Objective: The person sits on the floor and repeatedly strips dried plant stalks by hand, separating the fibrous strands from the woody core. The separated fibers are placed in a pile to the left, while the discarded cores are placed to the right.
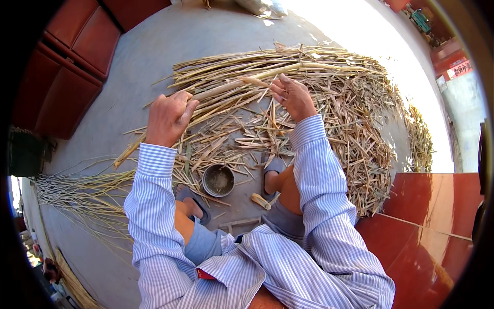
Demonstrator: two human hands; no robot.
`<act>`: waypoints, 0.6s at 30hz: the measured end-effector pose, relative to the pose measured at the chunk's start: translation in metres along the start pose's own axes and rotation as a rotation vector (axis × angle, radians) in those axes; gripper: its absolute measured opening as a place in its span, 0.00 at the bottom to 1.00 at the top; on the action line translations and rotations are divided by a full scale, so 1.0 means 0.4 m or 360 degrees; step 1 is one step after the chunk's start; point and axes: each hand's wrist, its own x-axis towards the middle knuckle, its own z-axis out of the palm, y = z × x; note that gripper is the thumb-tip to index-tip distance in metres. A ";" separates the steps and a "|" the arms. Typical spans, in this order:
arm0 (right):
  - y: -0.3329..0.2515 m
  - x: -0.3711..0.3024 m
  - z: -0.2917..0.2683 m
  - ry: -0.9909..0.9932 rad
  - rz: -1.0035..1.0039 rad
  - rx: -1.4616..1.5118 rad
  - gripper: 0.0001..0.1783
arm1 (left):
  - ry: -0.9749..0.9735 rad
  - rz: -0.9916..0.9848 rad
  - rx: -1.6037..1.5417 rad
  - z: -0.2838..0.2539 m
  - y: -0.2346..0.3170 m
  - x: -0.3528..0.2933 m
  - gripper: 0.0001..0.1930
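Left hand: your left hand point(170, 118) is closed in a fist around a long stalk point(221, 90).
Right hand: your right hand point(294, 98) has its fingers loosely spread beside a strip of husk point(256, 81); whether they touch it, I cannot tell.
Stalk: slants above your feet, over the pile of stalks point(206, 64).
Dry leaves point(360, 139): heaped to your right.
Bowl point(218, 195): between your feet.

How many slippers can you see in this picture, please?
2: the left-foot slipper lies left of the round bowl, and the right-foot slipper lies to the bowl's upper right. Others could be hidden beneath the stalks.
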 end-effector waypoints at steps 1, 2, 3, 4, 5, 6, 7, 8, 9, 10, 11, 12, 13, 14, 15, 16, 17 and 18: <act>0.005 0.007 0.014 -0.0154 0.0016 0.0213 0.22 | -0.0004 -0.0009 0.0033 0.007 0.002 -0.006 0.15; 0.008 0.019 0.028 -0.0311 0.0028 0.0429 0.16 | -0.0005 -0.0016 0.0072 0.008 0.003 -0.009 0.14; 0.021 0.025 0.038 -0.0292 0.0011 0.0406 0.15 | 0.0019 0.0006 0.0050 0.010 0.008 -0.009 0.14; 0.036 0.032 0.046 -0.0273 -0.0006 0.0382 0.13 | 0.0044 0.0026 0.0027 0.016 0.021 -0.007 0.13; 0.049 0.039 0.061 -0.0262 -0.0017 0.0357 0.12 | 0.0069 0.0038 0.0010 0.021 0.031 -0.004 0.13; 0.051 0.030 0.085 -0.0263 0.0001 0.0279 0.13 | 0.0100 0.0045 0.0139 0.032 0.038 -0.006 0.14; 0.052 0.016 0.106 -0.0264 0.0018 0.0200 0.13 | 0.0131 0.0053 0.0266 0.048 0.044 -0.004 0.15; 0.055 0.008 0.120 -0.0254 0.0033 0.0117 0.13 | 0.0158 0.0064 0.0383 0.069 0.049 -0.002 0.16; 0.068 0.010 0.131 -0.0290 0.0051 0.0126 0.15 | 0.0153 0.0104 0.0414 0.081 0.052 0.001 0.17; 0.072 0.008 0.143 -0.0270 0.0061 0.0126 0.15 | 0.0157 0.0098 0.0391 0.087 0.049 0.006 0.16; 0.065 -0.006 0.160 -0.0244 0.0072 0.0128 0.15 | 0.0157 0.0097 0.0365 0.088 0.048 0.014 0.16; 0.059 -0.015 0.169 -0.0218 0.0082 0.0131 0.15 | 0.0158 0.0097 0.0339 0.087 0.052 0.019 0.16; 0.058 -0.017 0.170 -0.0184 0.0060 0.0104 0.15 | 0.0159 0.0036 0.0207 0.080 0.057 0.022 0.13; 0.055 -0.020 0.170 -0.0189 0.0049 0.0108 0.15 | 0.0175 -0.0008 0.0153 0.074 0.058 0.024 0.12; 0.051 -0.022 0.170 -0.0194 0.0039 0.0111 0.15 | 0.0191 -0.0052 0.0099 0.071 0.059 0.026 0.10; 0.051 -0.024 0.169 -0.0200 0.0029 0.0115 0.15 | 0.0206 -0.0096 0.0045 0.070 0.058 0.027 0.09; 0.052 -0.024 0.167 -0.0210 0.0019 0.0123 0.15 | 0.0289 -0.0166 -0.0100 0.072 0.057 0.027 0.08; 0.056 -0.023 0.170 -0.0222 0.0009 0.0131 0.15 | 0.0372 -0.0237 -0.0244 0.074 0.052 0.028 0.07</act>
